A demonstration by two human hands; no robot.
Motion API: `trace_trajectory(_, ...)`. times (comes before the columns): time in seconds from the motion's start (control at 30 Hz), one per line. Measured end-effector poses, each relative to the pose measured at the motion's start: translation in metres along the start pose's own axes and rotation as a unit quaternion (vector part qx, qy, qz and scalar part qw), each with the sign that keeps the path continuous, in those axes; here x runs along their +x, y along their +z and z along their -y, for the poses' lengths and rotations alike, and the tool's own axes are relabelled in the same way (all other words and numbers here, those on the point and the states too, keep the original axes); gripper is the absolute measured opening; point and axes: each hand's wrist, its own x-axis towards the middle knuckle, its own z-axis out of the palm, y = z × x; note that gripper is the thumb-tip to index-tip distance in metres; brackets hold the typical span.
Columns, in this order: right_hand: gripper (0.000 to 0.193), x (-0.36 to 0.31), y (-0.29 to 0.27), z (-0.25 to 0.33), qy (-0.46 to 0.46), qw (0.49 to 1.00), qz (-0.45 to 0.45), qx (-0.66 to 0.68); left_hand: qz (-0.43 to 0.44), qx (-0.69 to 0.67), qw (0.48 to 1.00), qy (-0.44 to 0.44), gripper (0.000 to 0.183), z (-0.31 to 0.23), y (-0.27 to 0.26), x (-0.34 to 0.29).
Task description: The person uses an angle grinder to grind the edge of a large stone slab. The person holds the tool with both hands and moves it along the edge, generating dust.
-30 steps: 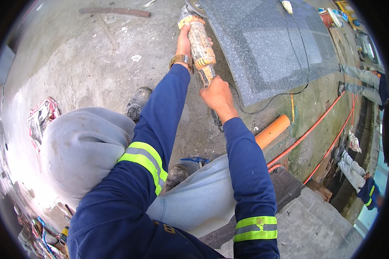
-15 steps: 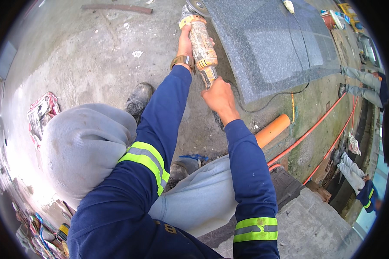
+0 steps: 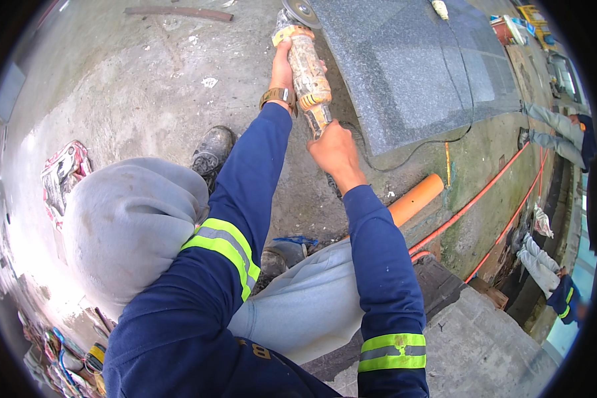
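Observation:
Both my hands hold a dusty yellow angle grinder [image 3: 307, 66] out in front of me. My left hand [image 3: 282, 71] is wrapped round its body just behind the head, a watch on that wrist. Around the rear handle, my right hand [image 3: 335, 154] is closed. The grinder's round disc [image 3: 302, 12] is at the left edge of a dark speckled stone slab [image 3: 411, 79]; I cannot tell whether it touches. A black cord [image 3: 418, 147] runs near my right hand and over the slab.
An orange pipe [image 3: 418, 199] and thin orange conduits [image 3: 474, 202] lie on the right. A pale plug connector [image 3: 440, 9] rests on the slab. Two other people [image 3: 558, 136] are at the far right. A crumpled bag [image 3: 66, 174] and tangled clutter [image 3: 69, 361] lie left.
The grinder and both hands have shifted very slightly left in the picture, the slab shifting similarly. My grip is the same.

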Motion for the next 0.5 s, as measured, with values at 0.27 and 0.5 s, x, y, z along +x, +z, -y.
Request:
trace_trajectory(0.27,0.040,-0.0013,-0.0028,0.0012,0.005,1.000,0.003,0.003,0.001,-0.011,1.000,-0.007,0.070,0.0000,-0.0021,0.0035)
trace_trajectory(0.5,0.040,0.0031,-0.0012,0.0023,0.007,1.000,0.002,0.003,0.001,-0.010,1.000,-0.011,0.069,-0.0005,-0.0007,0.0065)
